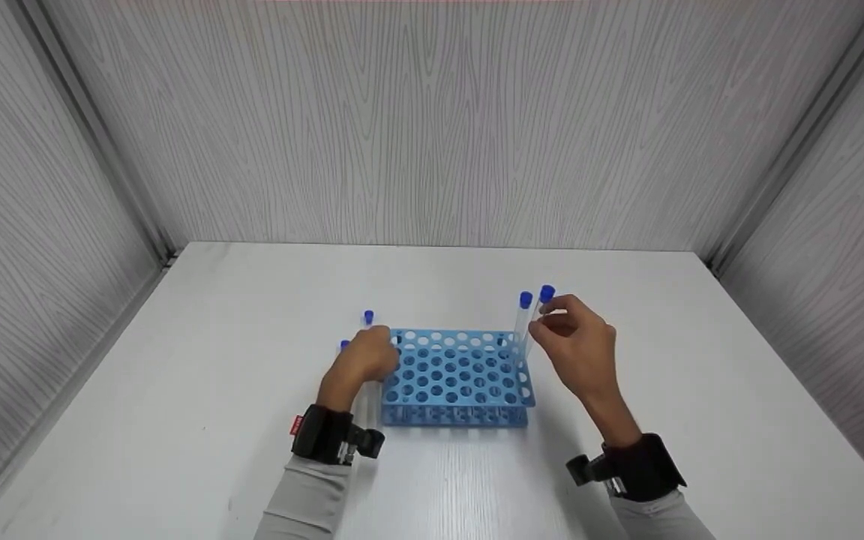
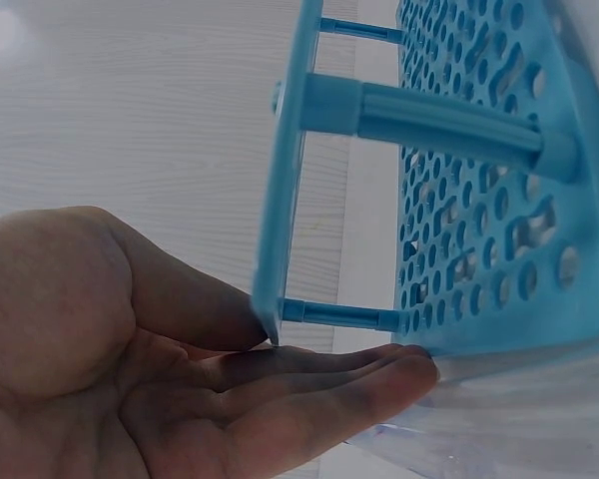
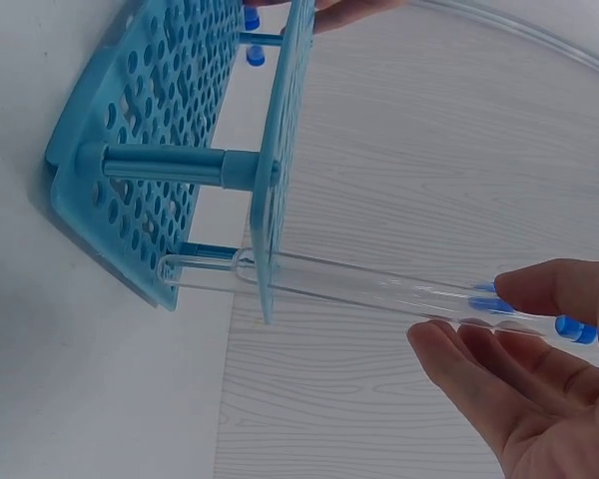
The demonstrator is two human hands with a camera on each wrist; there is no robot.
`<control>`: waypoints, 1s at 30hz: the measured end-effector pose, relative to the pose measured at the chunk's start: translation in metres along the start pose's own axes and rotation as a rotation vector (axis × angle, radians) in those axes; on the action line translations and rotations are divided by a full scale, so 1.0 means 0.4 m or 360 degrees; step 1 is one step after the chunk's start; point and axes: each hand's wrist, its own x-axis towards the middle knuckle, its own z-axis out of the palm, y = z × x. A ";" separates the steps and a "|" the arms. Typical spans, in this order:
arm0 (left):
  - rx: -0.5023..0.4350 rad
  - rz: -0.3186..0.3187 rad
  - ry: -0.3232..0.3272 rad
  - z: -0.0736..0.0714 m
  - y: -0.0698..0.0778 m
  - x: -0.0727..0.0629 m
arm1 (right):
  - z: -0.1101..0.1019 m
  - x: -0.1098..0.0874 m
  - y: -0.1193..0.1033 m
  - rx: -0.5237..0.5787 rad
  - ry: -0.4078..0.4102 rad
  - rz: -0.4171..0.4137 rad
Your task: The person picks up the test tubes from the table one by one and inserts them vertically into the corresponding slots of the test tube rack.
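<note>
A blue test tube rack [image 1: 458,401] stands on the white table, its top plate full of round holes. My left hand [image 1: 363,356] grips the rack's left edge, thumb and fingers on either side of the top plate in the left wrist view. With thumb and fingers, my right hand [image 1: 578,341] pinches a clear blue-capped test tube [image 1: 547,292] near its cap. That tube leans, its rounded lower end at the top plate's right edge. Another capped test tube [image 1: 525,300] stands in the rack close beside it; its bottom [image 3: 168,271] reaches the lower plate.
Left of the rack, partly hidden by my left hand, more tubes show, with blue caps [image 1: 369,316] and a clear body [image 1: 373,405]. Grey wood-grain panels [image 1: 432,127] rise behind and at both sides of the table [image 1: 274,300].
</note>
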 end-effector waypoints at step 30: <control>-0.0025 0.0008 0.0023 0.004 0.000 -0.004 | 0.008 -0.003 0.011 -0.0131 -0.0230 0.0117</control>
